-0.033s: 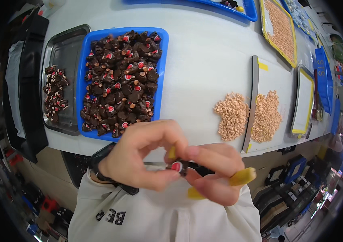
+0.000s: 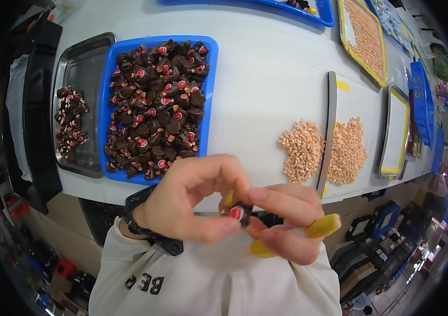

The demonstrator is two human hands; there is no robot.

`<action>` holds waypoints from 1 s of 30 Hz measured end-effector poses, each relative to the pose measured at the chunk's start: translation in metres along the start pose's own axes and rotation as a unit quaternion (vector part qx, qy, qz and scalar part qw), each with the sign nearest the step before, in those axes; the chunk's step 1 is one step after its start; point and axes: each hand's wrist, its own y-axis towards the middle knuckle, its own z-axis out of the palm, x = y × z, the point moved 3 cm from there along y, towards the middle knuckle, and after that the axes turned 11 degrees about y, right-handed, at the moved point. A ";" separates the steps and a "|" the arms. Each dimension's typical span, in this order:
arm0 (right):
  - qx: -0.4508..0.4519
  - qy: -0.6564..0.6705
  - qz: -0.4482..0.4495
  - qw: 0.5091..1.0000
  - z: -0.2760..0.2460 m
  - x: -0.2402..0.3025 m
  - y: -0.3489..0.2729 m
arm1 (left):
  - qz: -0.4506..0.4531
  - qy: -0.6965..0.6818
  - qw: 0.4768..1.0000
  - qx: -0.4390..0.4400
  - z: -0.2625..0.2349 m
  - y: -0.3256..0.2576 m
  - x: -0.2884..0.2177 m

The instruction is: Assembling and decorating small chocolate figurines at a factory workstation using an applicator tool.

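The left hand [image 2: 197, 203] has its thumb and forefinger curled into a near ring, tips almost together, pinching a small dark brown piece [image 2: 239, 213] with a red-and-white round mark. The right hand [image 2: 287, 221] meets it from 3 o'clock, fingers bent and slightly spread, gripping a yellow rod [image 2: 325, 225] whose ends jut out at 3 and 8 o'clock; whether its fingertips press the piece I cannot tell. From the hands, a blue tray [image 2: 212, 105] heaped with similar pieces sits at 11 o'clock, a metal tray [image 2: 93, 68] at 10. 2 piles of pale bits [image 2: 302, 152] lie between 1 and 2 o'clock, a grey strip [image 2: 327, 131] between them.
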 end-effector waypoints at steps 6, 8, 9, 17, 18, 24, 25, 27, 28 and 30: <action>-0.017 -0.041 0.031 0.999 -0.004 0.000 -0.012 | -0.002 -0.056 0.998 0.042 0.011 0.014 0.021; -0.042 -0.048 0.035 0.997 -0.003 -0.001 -0.013 | -0.003 -0.095 0.994 0.045 0.011 0.013 0.019; -0.063 -0.059 0.019 0.996 0.000 -0.004 -0.013 | -0.028 -0.137 0.989 0.037 0.011 0.011 0.019; -0.087 0.012 0.025 0.996 -0.003 -0.007 -0.013 | 0.077 -0.121 0.990 0.008 -0.001 0.009 0.028; -0.077 0.039 0.025 0.996 -0.006 -0.005 -0.012 | 0.073 -0.134 0.988 0.003 -0.002 0.009 0.029; -0.018 0.055 0.098 0.993 -0.017 -0.007 -0.006 | 0.054 -0.157 0.986 -0.018 -0.002 0.007 0.025; -0.024 0.068 0.106 0.992 -0.016 -0.007 -0.006 | 0.051 -0.156 0.986 -0.020 -0.002 0.007 0.025; -0.043 0.102 0.130 0.985 -0.014 -0.008 -0.007 | 0.050 -0.168 0.984 -0.020 -0.002 0.007 0.025; -0.064 0.109 0.129 0.984 -0.013 -0.008 -0.007 | 0.051 -0.175 0.983 -0.019 -0.002 0.007 0.026; -0.093 0.117 0.127 0.981 -0.012 -0.008 -0.007 | 0.065 -0.157 0.985 -0.009 -0.002 0.008 0.027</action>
